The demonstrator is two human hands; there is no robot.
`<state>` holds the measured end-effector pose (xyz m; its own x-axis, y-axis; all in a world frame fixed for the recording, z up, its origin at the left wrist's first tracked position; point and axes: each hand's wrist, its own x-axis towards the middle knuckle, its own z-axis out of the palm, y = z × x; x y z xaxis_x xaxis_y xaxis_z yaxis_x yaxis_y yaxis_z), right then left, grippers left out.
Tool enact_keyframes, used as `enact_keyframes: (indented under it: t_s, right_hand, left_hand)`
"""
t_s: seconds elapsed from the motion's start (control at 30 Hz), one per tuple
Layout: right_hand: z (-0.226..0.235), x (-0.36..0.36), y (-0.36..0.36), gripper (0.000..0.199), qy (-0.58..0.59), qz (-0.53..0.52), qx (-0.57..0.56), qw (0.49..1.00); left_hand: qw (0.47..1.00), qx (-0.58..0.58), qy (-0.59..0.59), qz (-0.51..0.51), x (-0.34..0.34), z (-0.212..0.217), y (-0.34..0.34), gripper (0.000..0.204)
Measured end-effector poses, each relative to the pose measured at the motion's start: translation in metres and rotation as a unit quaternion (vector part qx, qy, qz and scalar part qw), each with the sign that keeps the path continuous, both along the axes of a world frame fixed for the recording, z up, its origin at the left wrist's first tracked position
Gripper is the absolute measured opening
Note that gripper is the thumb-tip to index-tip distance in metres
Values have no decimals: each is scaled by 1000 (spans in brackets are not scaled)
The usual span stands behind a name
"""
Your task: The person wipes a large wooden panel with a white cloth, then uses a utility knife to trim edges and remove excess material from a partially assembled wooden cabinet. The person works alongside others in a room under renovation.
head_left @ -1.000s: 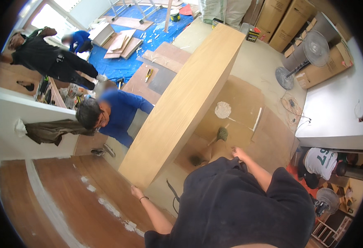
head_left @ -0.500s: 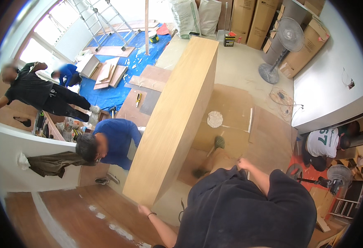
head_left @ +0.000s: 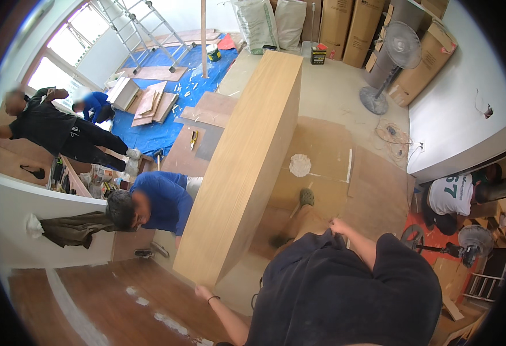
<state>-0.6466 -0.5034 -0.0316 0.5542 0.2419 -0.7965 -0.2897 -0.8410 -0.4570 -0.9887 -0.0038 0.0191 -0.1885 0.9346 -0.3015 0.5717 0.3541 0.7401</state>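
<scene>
Because the long wooden cabinet stands tilted on the floor, it looks heavy, stiff and smooth-faced; the left hand curls its fingers under the near bottom corner; the right hand is loosely closed, empty, just beside it; corners and edges offer the best hold.

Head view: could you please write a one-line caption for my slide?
Person's left hand grips the lower corner of a long wooden cabinet; right hand is off it, beside a co-worker in blue.

Cabinet: pale wood veneer, smooth, matt. Floor sheets: brown hardboard, dull. Tarpaulin: blue plastic, slightly glossy.
</scene>
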Motion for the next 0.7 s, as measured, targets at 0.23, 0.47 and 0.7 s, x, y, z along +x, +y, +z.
enact_keyframes:
  t_s: [0.23,0.47,0.7]
  right_hand:
    - [-5,-4,5,44,-94,26,-14,995]
    - [-34,-8,-7,52,-113,66,15,991]
    - [-23,-8,-3,52,-102,47,18,994]
  left_hand:
    - [998,38,47,-27,-12,-27,8,35]
    - [996,7,45,-78,-5,-19,-1,45]
    - [997,59,26,-29,5,-14,-7,37]
